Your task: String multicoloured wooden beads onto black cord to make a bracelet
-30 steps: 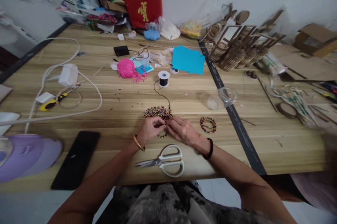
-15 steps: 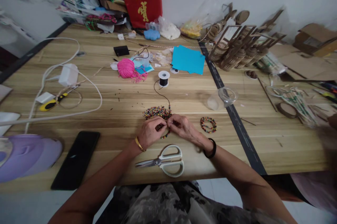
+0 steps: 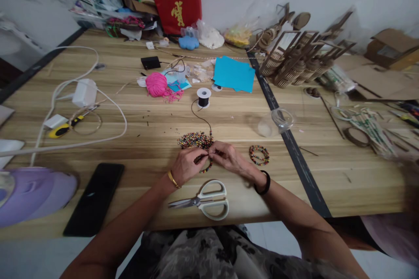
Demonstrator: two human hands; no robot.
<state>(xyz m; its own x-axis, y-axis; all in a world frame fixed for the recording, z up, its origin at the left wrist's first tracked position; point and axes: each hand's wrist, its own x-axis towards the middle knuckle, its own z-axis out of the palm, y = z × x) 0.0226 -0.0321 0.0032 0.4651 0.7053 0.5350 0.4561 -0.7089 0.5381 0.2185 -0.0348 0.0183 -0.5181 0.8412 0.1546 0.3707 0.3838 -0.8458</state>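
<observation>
Bead strand, one, lower centre of frame, below loose beads and spool, seemingly part-strung, closing left to do; left hand and right hand pinch at its top, item gripped too small to tell; beaded coil, right of centre, apparently finished.

A pink yarn ball sits left of blue sheets, while a phone (black-screened) lies beside a purple object
</observation>
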